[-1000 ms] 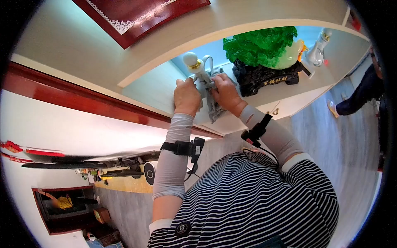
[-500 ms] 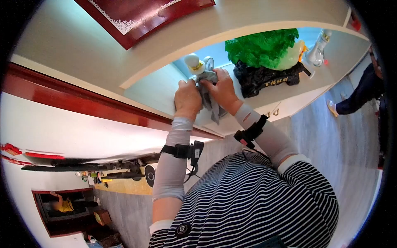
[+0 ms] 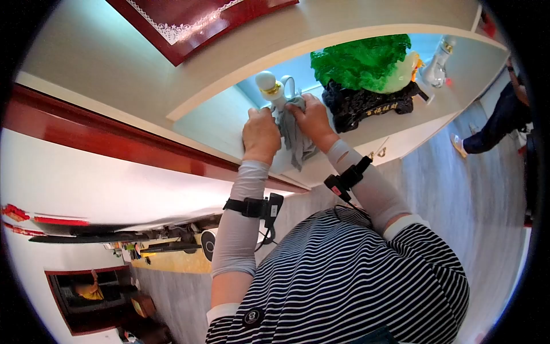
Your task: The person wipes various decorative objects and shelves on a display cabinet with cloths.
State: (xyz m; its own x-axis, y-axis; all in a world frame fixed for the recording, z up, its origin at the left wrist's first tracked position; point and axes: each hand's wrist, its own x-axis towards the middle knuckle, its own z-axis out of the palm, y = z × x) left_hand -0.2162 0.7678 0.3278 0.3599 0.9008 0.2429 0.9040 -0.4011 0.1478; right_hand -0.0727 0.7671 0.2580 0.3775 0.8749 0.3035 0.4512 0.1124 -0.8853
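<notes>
A white bottle-shaped ornament (image 3: 267,85) with a round top, a gold band and a ring-like handle stands inside the shelf compartment. My left hand (image 3: 262,136) is closed at its lower part, fingers curled and partly hidden from me. My right hand (image 3: 315,121) pinches a grey cloth (image 3: 297,143) against the ornament's right side, and the cloth's loose end hangs over the shelf edge. Just right of that hand sits a green cabbage carving (image 3: 364,63) on a black base (image 3: 366,106) with gold characters.
A similar white and clear ornament (image 3: 438,69) stands at the shelf's right end. Above is a dark red panel (image 3: 212,20) with a white lace pattern. Cabinet doors with a handle (image 3: 382,152) lie below. Another person's leg (image 3: 490,132) shows at far right.
My right hand has shifted slightly up and right with the cloth, uncovering more of the ornament between my hands. My left hand stays nearly in place.
</notes>
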